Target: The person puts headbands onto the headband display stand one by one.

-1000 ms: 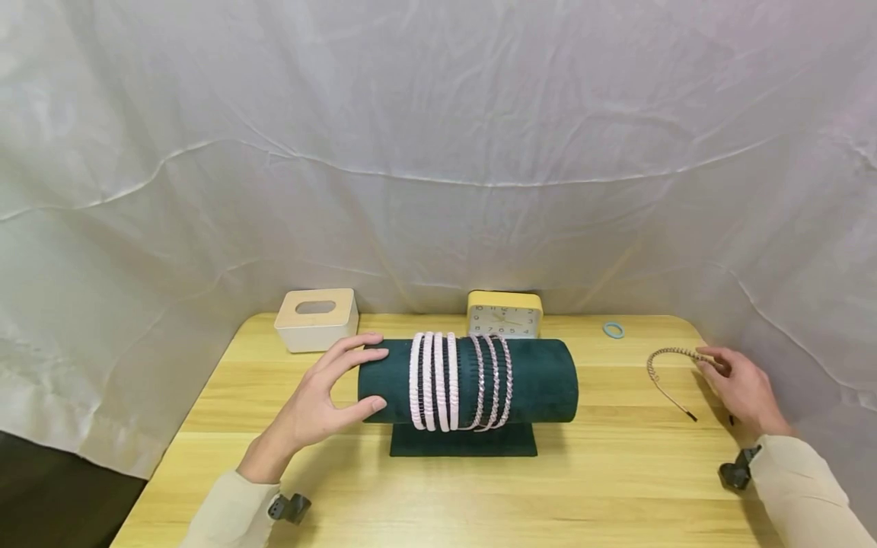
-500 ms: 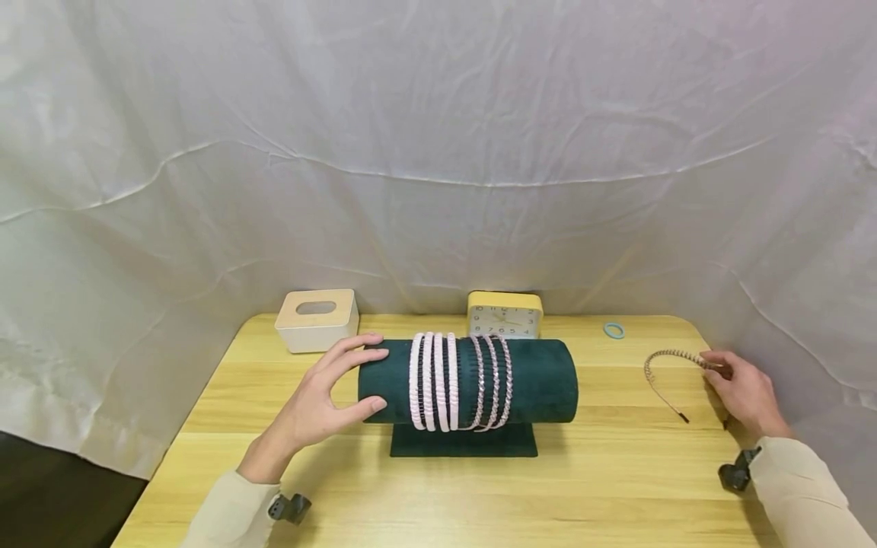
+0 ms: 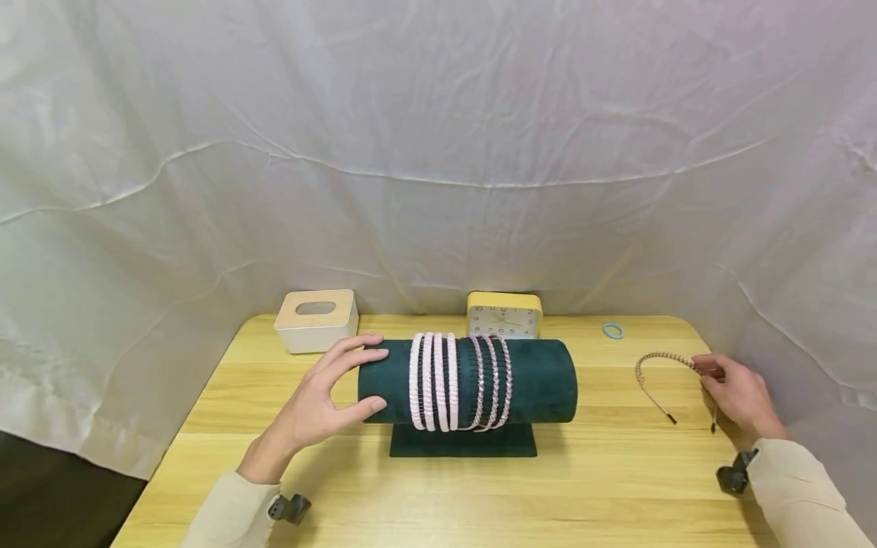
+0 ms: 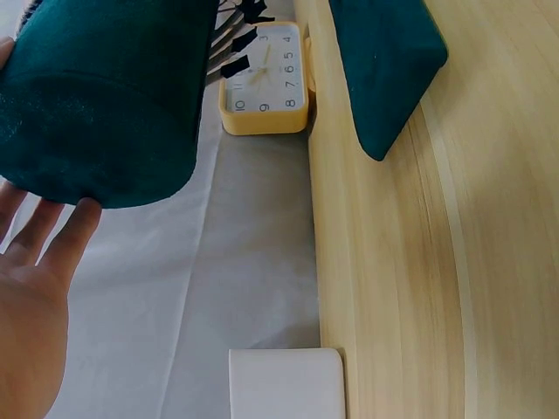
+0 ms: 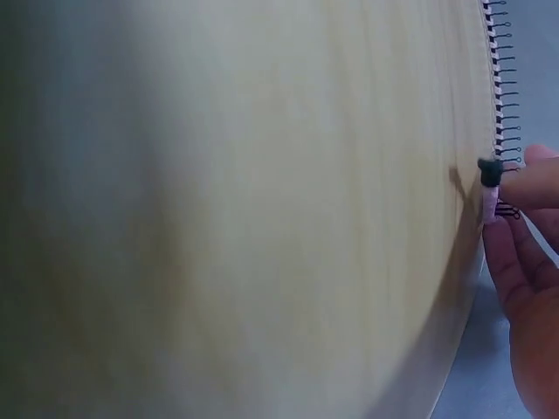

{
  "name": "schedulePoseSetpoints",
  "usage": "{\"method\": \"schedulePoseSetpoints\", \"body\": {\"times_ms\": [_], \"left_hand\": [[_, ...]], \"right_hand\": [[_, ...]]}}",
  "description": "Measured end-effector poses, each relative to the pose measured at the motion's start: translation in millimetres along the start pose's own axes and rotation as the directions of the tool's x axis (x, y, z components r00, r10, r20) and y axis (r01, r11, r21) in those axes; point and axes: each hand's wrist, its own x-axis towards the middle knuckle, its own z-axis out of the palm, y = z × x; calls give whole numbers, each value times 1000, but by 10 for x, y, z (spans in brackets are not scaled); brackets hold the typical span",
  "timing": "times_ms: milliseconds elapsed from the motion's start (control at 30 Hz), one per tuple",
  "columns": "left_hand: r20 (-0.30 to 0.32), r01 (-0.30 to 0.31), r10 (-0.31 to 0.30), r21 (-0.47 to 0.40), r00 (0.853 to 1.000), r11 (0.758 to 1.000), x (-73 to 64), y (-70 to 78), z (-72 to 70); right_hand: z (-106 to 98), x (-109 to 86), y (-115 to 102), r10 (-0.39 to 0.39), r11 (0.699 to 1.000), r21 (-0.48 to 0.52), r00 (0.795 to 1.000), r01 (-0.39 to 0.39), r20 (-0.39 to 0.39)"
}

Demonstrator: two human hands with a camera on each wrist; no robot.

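Note:
A dark green velvet headband display stand [image 3: 541, 380] stands mid-table, its roll lying crosswise on a foot. Several pale pink headbands [image 3: 433, 380] and thinner twisted headbands [image 3: 495, 380] sit around the roll. My left hand [image 3: 325, 399] holds the roll's left end, fingers over the top and thumb at the front; the left wrist view shows fingertips [image 4: 86, 209] at the round end. At the table's right side my right hand [image 3: 743, 396] pinches one end of a thin twisted headband [image 3: 661, 355], whose arch points left and whose dark tips face me. Small teeth line the headband [image 5: 500, 96] in the right wrist view.
Behind the stand is a yellow alarm clock [image 3: 503, 312]. A white tissue box with a wooden top [image 3: 318, 323] stands back left. A light blue ring [image 3: 613, 330] lies back right. Grey-white fabric [image 3: 438, 152] hangs around the table's back and sides.
The thin headband has moved a little left and turned in my right hand, so that its second dark tip now shows below the hand. My left hand and the stand have stayed put.

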Motion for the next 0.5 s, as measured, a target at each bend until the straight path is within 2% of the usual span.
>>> {"method": "schedulePoseSetpoints", "body": {"times_ms": [333, 500], "left_hand": [[0, -3, 3, -5, 1000, 1000, -2, -8, 1], [2, -3, 3, -3, 1000, 1000, 4, -7, -2]], "right_hand": [[-38, -20, -10, 43, 999, 10, 998, -44, 38], [-44, -35, -21, 34, 999, 13, 999, -34, 26]]}}
